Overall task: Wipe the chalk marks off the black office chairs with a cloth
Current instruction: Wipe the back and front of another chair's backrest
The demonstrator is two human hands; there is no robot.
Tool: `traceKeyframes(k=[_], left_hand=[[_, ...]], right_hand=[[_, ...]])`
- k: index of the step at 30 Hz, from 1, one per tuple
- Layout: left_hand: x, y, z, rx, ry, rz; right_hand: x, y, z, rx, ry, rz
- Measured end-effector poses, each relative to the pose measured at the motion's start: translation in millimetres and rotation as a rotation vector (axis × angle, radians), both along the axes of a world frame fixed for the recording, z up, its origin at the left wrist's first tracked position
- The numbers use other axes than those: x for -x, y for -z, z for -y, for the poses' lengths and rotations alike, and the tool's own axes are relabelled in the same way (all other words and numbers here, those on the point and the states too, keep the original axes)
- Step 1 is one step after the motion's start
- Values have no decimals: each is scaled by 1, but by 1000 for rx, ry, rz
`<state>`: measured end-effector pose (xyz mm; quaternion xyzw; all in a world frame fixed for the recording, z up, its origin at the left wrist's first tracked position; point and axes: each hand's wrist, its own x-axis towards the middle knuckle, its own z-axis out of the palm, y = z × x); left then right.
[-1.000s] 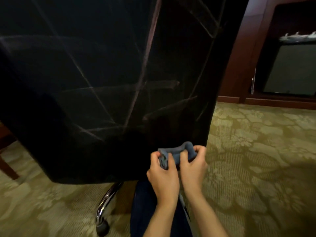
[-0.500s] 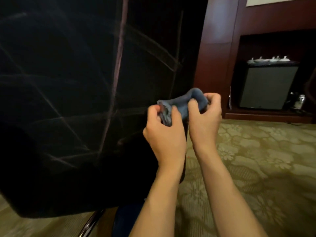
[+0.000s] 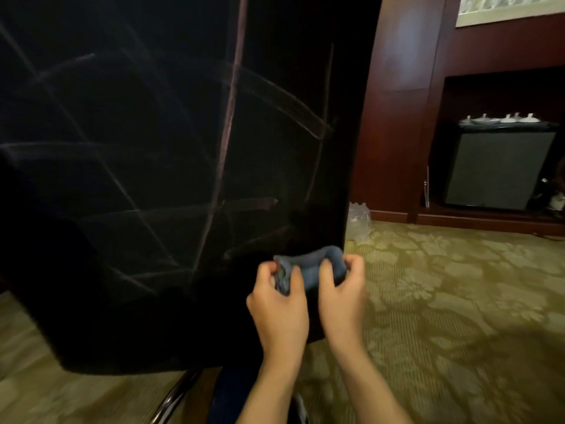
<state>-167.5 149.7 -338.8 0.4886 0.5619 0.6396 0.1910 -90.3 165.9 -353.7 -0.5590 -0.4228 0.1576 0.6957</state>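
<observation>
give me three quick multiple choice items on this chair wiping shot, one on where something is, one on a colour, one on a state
1. Where is the cloth?
A. Draped over the top of the chair
B. Held between both hands by the chair back's lower right edge
C. Lying on the carpet

2. What colour is the cloth?
A. Blue
B. White
C. Red

3. What is the state of the chair back?
A. Wiped clean
B. Covered by a sheet
C. Crossed with chalk marks

Answers:
1. B: the left hand and the right hand both grip the bunched cloth in front of the chair back.
2. A: the fabric between the fingers reads blue.
3. C: pale chalk marks run across the black surface.
</observation>
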Motion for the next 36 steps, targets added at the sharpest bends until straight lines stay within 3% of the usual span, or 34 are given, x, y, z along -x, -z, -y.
traceKeyframes(k=[4, 7, 13, 17, 22, 27, 32, 36], left_hand=[[19, -54, -3, -144, 25, 102], [33, -62, -2, -185, 69, 131], [39, 7, 3, -91, -56, -25], [52, 46, 12, 52, -70, 55], [77, -16, 4, -150, -142, 109], [93, -62, -3, -250, -39, 150], [82, 1, -1, -201, -127, -98], [87, 57, 10, -23, -104, -50]], right_hand=[[13, -59, -3, -120, -48, 28], [24, -74, 0, -171, -47, 46], [51, 2, 5, -17, 31, 71], [63, 38, 13, 114, -24, 59], [81, -29, 9, -23, -97, 28], [91, -76, 3, -113, -118, -9], [95, -16, 3, -18, 9, 57], [105, 34, 17, 134, -29, 42]])
